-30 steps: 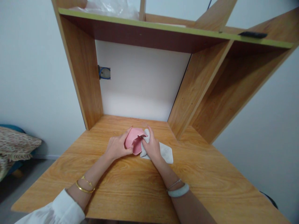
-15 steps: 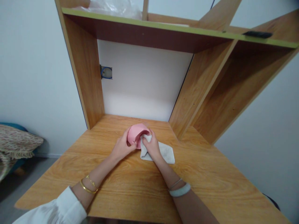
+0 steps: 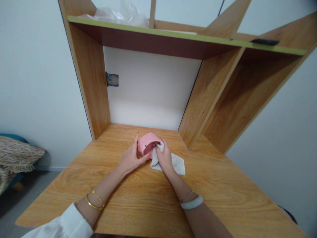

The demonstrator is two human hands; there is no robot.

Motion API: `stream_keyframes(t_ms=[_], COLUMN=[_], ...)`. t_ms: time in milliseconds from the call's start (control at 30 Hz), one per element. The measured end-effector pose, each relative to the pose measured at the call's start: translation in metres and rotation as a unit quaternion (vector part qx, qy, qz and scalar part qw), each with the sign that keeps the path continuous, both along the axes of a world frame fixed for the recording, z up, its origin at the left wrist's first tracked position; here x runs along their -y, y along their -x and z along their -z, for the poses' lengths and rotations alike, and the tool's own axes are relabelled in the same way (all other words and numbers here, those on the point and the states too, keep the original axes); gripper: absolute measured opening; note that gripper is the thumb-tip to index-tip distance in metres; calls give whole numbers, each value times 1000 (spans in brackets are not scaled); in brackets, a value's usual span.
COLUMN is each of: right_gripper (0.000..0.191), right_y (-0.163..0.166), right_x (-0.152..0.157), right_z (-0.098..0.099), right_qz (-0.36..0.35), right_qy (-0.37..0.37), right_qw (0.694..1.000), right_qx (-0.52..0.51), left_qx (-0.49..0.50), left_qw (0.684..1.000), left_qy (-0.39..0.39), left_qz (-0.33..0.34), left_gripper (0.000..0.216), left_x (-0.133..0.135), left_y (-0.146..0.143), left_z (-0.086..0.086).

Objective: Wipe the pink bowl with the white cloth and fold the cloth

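Observation:
A pink faceted pot (image 3: 146,142) is tilted over the desk, its opening turned towards me and to the right. My left hand (image 3: 130,158) cups its left side, thumb at the lower rim and a finger stretched up along the wall. A pale grey cloth (image 3: 178,164) is bunched in my right hand (image 3: 164,157), which pinches it against the pot's right rim. Part of the cloth goes inside the opening, and the rest trails flat on the desk to the right. My right fingertips are partly hidden behind the rim and cloth.
The wooden desk (image 3: 138,205) runs back to a shelf unit (image 3: 210,96) with upright panels. A clear plastic bag (image 3: 119,15) and a dark object (image 3: 264,42) lie on the upper shelf. An opened wall socket box (image 3: 112,80) is at the back left. A fringed blanket (image 3: 19,153) drapes at far left.
The pot has turned slightly and shifted a little right. My left fingers have loosened and stretched out along it. My right hand has moved slightly right with the cloth at the rim.

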State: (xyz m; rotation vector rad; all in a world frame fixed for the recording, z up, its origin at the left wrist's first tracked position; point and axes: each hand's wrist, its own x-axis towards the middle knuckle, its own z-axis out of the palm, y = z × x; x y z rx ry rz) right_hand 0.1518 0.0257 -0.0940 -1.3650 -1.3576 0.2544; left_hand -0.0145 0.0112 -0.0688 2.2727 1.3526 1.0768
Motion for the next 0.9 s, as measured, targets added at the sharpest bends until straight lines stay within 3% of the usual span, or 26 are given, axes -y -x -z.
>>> stream_keyframes(t_ms=[167, 367, 500, 600, 700, 900], right_gripper=[48, 64, 68, 62, 54, 40], right_y=[3, 2, -4, -6, -5, 3], right_x=[-3, 3, 8, 7, 3, -4], right_z=[0, -9, -14, -11, -5, 2], right_qz=[-26, 21, 40, 33, 27, -49], right_qy=[-6, 46, 65, 48, 22, -3], right_qw=[999, 992, 979, 988, 998, 998], right_qx=[-19, 118, 190, 145, 57, -40], left_qx=[48, -33, -81, -55, -1, 24], left_qw=[997, 999, 996, 997, 999, 997], left_qy=[-10, -37, -42, -47, -31, -30], left_qz=[64, 7, 23, 10, -9, 61], left_gripper=[84, 77, 69, 71, 86, 85], left_x=[-4, -1, 1, 0, -1, 0], left_y=[-2, 9, 11, 8, 5, -1], left_z=[6, -9, -14, -11, -7, 1])
